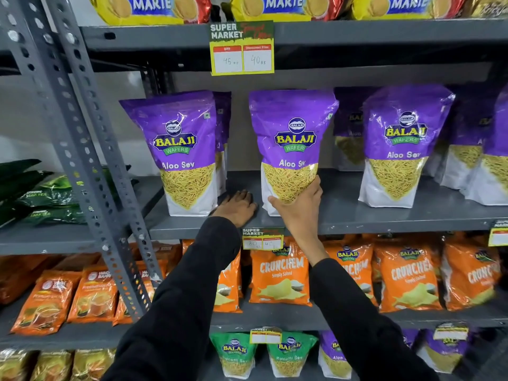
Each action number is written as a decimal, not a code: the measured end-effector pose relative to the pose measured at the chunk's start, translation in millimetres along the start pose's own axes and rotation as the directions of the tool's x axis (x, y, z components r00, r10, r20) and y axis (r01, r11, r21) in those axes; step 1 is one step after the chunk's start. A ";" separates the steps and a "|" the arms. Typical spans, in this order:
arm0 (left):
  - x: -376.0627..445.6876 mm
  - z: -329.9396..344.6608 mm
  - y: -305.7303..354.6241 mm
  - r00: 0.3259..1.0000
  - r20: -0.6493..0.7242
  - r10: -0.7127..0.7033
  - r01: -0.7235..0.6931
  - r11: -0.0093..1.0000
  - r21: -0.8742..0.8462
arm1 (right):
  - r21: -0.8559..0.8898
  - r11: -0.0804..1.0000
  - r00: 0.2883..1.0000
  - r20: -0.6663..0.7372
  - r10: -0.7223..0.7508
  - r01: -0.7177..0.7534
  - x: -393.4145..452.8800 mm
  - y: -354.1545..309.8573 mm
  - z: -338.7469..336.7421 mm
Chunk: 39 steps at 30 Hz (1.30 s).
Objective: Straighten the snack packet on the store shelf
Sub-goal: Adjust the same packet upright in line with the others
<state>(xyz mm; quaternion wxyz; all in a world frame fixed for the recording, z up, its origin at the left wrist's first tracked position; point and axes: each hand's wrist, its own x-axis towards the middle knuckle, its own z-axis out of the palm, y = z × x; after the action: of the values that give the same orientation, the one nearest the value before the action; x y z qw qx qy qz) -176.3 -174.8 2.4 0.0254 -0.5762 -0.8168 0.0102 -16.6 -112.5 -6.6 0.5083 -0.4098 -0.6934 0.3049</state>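
Glossy purple snack packet (291, 144) of Aloo Sev, standing upright on the grey metal shelf (384, 215), middle of the row, tilted a little. Crinkled film above, a clear V-shaped window of thin yellow strands lower down, white base corners below. Right hand (298, 204) clamped on the packet's lower part, thumb across the front at the left, fingers wrapped round the right edge beside the window. Left hand (237, 206) flat on the bare shelf, palm down, fingers spread and empty, in the gap between this packet and the left packet (184, 152) of the same kind. Both hands well apart from each other, black sleeves (192, 298) reaching up from below.

More purple packets (398, 149) to the right, some stacked behind. Shelf of dull painted steel, smooth, with a perforated angled upright (82, 149) at the left. Yellow price tag (242, 49) clipped to the shelf edge above, handwritten 45 and 40. Yellow Marie biscuit packs (154, 6) along the top. Orange Crunchem bags (280, 273) on the shelf beneath, green and purple packets lower again. Dark green bags (41, 196) on the neighbouring rack at the left, pale wall behind.
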 end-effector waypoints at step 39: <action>15.4 14.4 -10.8 0.999 -0.031 -0.011 0.010 0.999 -0.037 | 0.026 1.000 0.995 0.098 0.013 -0.016 23.6 2.0 7.6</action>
<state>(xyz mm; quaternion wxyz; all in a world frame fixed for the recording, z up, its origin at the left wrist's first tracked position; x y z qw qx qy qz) -192.4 -163.7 -11.0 0.0274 -0.5722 -0.8195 -0.0141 -26.8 -90.9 0.2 0.4771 -0.3924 -0.7103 0.3375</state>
